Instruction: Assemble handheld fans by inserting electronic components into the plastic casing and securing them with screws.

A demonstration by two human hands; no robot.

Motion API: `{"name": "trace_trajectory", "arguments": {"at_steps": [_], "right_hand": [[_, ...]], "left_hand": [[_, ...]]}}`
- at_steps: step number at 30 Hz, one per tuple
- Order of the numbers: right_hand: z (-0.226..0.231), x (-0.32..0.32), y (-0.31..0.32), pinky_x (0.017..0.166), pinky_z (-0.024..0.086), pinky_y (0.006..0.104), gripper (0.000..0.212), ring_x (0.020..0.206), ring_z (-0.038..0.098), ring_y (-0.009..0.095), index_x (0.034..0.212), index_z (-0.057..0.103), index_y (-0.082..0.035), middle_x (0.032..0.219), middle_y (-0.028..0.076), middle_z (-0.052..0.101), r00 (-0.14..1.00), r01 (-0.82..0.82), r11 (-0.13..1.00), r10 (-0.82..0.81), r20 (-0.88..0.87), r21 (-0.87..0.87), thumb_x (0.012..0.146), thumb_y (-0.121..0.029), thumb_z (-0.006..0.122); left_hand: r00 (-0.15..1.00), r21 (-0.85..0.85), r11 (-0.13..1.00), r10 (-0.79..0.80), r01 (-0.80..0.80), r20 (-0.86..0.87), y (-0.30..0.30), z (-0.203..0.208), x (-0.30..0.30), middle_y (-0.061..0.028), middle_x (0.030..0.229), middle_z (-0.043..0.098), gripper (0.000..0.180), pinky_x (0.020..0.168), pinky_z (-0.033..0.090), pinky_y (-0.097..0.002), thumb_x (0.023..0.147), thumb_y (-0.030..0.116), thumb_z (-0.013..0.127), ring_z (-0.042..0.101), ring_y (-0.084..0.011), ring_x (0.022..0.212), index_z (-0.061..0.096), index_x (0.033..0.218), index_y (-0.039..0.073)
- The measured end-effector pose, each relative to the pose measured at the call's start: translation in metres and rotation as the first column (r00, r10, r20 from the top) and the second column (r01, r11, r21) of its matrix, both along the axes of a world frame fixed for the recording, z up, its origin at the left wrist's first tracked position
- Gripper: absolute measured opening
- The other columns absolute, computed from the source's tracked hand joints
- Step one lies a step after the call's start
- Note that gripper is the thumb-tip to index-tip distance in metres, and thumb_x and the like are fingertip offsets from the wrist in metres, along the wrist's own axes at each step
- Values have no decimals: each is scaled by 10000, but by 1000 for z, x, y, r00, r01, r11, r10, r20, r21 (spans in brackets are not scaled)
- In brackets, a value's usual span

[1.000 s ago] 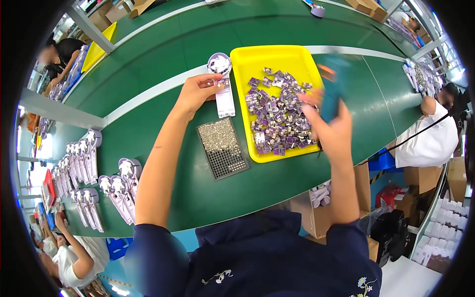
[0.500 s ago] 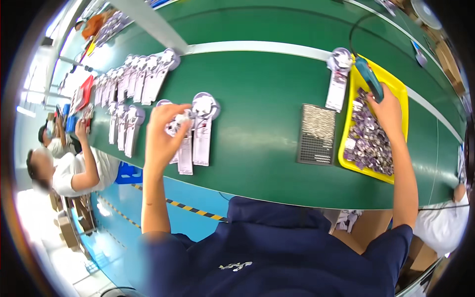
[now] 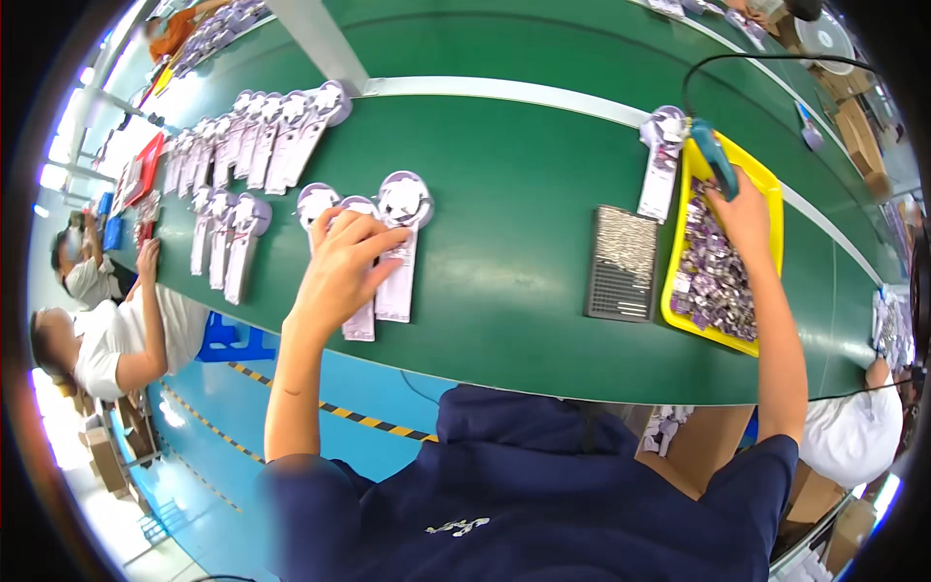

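Observation:
My left hand [image 3: 341,267] reaches over a small group of pale lilac plastic housings, each with a round head and a long flat handle. Its fingers are spread, lying over the middle housing [image 3: 359,322] and against the right-hand one [image 3: 398,291]; I see nothing gripped in them. The left housing [image 3: 317,202] is partly covered by this hand. My right hand [image 3: 741,211] is closed around the lower end of a teal electric screwdriver [image 3: 715,158], above the yellow bin [image 3: 775,218] of small purple and metallic parts [image 3: 715,276].
A dark tray [image 3: 621,299] with rows of screws lies left of the bin. One more housing [image 3: 659,179] lies beyond it. Rows of housings [image 3: 281,145] fill the left of the green table [image 3: 504,262]. Co-workers sit left and right. The screwdriver's cord [image 3: 737,56] arcs behind.
My left hand's curled fingers have spread and come down over the housings. My right hand still holds the screwdriver by the bin. The whole view has shifted slightly.

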State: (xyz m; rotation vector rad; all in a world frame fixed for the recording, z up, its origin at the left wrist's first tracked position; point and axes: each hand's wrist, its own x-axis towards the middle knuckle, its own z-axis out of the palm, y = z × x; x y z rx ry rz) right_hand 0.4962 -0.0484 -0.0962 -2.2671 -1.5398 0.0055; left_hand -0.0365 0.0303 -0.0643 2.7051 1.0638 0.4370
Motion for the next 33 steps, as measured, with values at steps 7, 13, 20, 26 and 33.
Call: {"name": "trace_trajectory", "arguments": {"at_steps": [7,13,20,26,33], "right_hand": [[-7,-6,10,801,538,465,389,908,701,382,1157,671,-119,944,165,735,999,-27,1000,28,39,-15,834,-323,738],[-2,-8,4,784,539,460,378,884,705,371,1162,680,-146,913,160,732,997,37,999,-37,68,12,845,-343,741],[43,-70,-27,746,545,313,320,832,709,162,1138,678,-5,942,60,752,935,-39,979,106,-338,199,863,-139,771],[45,-184,-82,752,547,261,392,841,692,108,1142,637,17,960,83,737,711,-295,955,232,-664,18,797,-28,818],[37,-225,-54,831,559,319,646,988,738,287,1246,609,-31,1104,147,714,701,-516,856,440,-561,25,647,20,845]], "left_hand": [[996,154,988,-3,-11,90,-11,-7,28,-25,952,675,113,1030,343,-477,825,98,739,587,-243,1003,725,933,70],[946,8,999,-47,47,321,-54,-25,90,-47,908,662,169,915,397,-435,777,61,769,576,-277,985,711,936,62],[864,-90,987,-69,130,499,-87,-48,135,-32,887,646,213,830,448,-394,724,36,809,583,-268,944,708,907,80],[693,-396,918,261,39,673,-94,-65,134,-83,869,623,185,669,497,-335,760,-45,776,598,-238,761,650,877,25],[638,-587,808,476,-46,605,-97,-72,125,-128,885,626,221,675,519,-310,853,-75,631,619,-260,722,600,1060,-2]]}}
